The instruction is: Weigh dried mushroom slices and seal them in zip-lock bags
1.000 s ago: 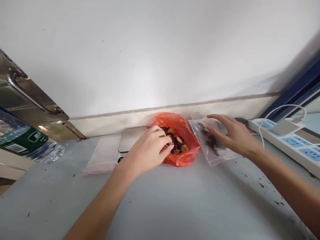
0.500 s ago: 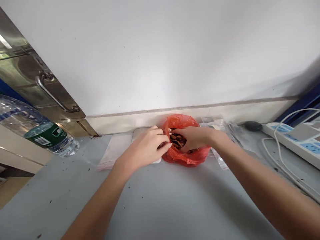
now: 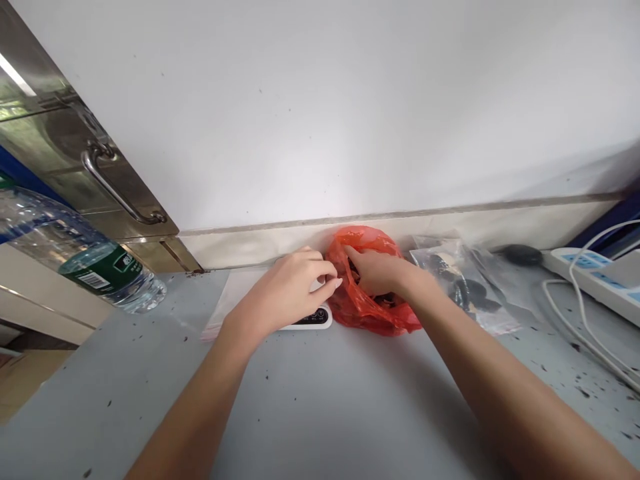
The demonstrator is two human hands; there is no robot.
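Note:
A red plastic bag (image 3: 373, 313) with dark dried pieces inside lies on the grey counter against the wall. My right hand (image 3: 377, 270) reaches into its mouth, fingers curled among the contents; what they hold is hidden. My left hand (image 3: 295, 290) hovers just left of the bag with thumb and fingers pinched together, over a small white digital scale (image 3: 313, 319). A clear zip bag (image 3: 465, 290) with dark pieces lies to the right of the red bag.
An empty clear zip bag (image 3: 225, 307) lies under the scale's left side. A water bottle (image 3: 85, 267) lies at left near a steel cabinet door with a handle (image 3: 117, 193). A white power strip (image 3: 595, 273) with cables sits at right. Dark crumbs dot the counter (image 3: 320, 407).
My right hand left the clear bag of dark pieces and moved left into the red bag. My left hand drew back from the red bag's mouth to above the scale.

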